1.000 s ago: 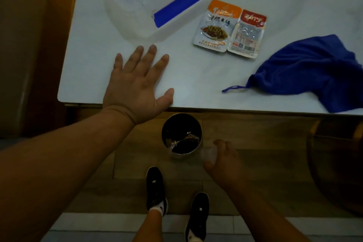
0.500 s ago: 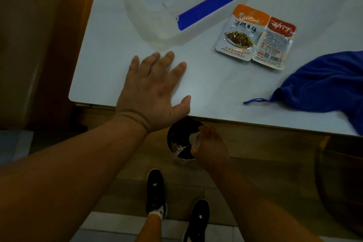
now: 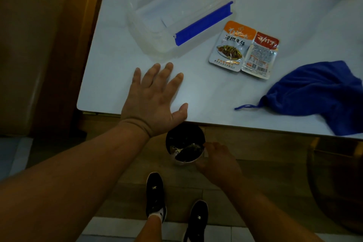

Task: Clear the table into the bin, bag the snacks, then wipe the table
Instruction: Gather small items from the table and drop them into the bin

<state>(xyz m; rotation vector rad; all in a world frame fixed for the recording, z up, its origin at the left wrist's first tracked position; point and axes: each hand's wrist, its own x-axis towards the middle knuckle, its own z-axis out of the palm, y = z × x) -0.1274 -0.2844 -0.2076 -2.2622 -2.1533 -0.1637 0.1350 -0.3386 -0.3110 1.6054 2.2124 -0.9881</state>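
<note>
Now the right hand (image 3: 216, 161) hovers over the bin (image 3: 184, 143), grip unclear, left hand (image 3: 155, 102) flat on the counter (image 3: 206, 92); snack packets (image 3: 243, 49) next, I'd say.

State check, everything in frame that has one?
left hand: open, flat on table
right hand: at bin rim, grip unclear
bin: open, waste inside
clear container: lidless, looks empty
snack packets: two, sealed, flat, touching
blue drawstring bag: slack, lying crumpled
</note>
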